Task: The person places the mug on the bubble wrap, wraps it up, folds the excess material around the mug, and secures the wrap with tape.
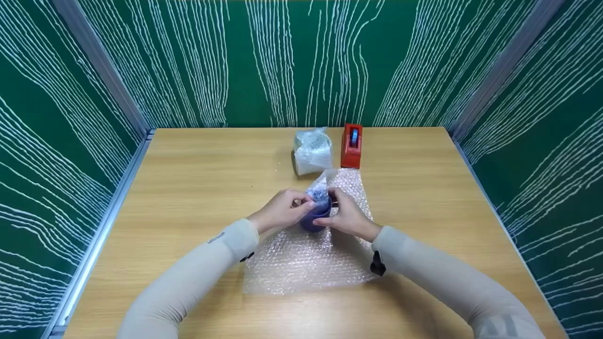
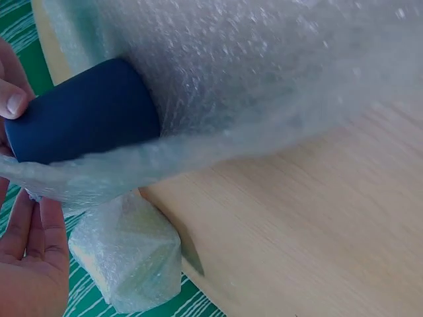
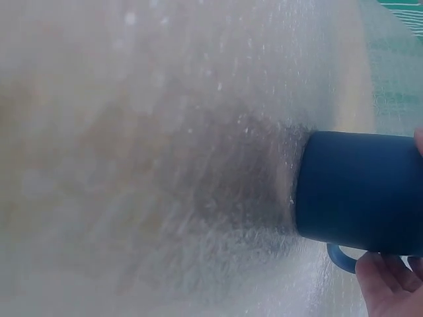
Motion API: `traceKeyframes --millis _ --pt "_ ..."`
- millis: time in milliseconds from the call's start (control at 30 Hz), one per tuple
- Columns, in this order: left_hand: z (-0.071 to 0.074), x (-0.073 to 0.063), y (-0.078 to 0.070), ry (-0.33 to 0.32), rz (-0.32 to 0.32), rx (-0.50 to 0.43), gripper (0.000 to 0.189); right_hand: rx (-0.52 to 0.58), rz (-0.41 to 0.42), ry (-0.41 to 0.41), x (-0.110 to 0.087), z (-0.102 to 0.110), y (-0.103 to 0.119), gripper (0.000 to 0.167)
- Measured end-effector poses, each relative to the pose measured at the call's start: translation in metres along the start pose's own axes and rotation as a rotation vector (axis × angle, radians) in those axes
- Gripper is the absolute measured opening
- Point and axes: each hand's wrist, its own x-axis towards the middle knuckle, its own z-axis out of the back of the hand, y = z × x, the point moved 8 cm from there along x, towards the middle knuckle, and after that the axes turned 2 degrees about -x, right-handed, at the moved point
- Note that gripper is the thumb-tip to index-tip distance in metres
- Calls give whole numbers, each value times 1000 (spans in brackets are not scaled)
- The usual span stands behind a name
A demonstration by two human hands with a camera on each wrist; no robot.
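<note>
A dark blue mug [image 1: 311,222] stands upright on a sheet of bubble wrap [image 1: 306,268]. My left hand [image 1: 284,208] is at the mug's left side and pinches a folded-up flap of the wrap by the rim, its fingertips [image 2: 49,218] against the film in the left wrist view. From the right, my right hand [image 1: 349,215] grips the mug near its rim, with fingers beside the handle [image 3: 341,258] in the right wrist view. The far end of the sheet rises over the mug's mouth and hides part of it.
Behind the mug sits a bundle [image 1: 312,153] covered in bubble wrap. A red tape dispenser [image 1: 351,150] stands to its right, close to the sheet's far end. Green panels with white lines [image 1: 320,61] enclose the wooden table [image 1: 202,165] at the back and sides.
</note>
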Motion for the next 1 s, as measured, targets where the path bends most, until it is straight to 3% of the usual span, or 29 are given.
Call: traceKeyframes --millis 200,367,567,700,867,1000 --pt "3 4 6 -15 26 19 19 39 53 -25 -3 3 2 94" --pt "4 7 14 -41 97 -55 21 85 85 -29 -6 5 4 89" --pt "7 13 18 -69 82 -97 28 167 11 -80 -3 8 -1 55" --pt "10 19 24 -86 116 -97 43 175 -54 -131 2 9 -5 37" --pt "6 23 38 -68 243 -145 55 181 -113 -150 4 11 -6 34" --pt "3 25 41 -67 270 -181 44 167 -118 -135 4 12 -7 35"
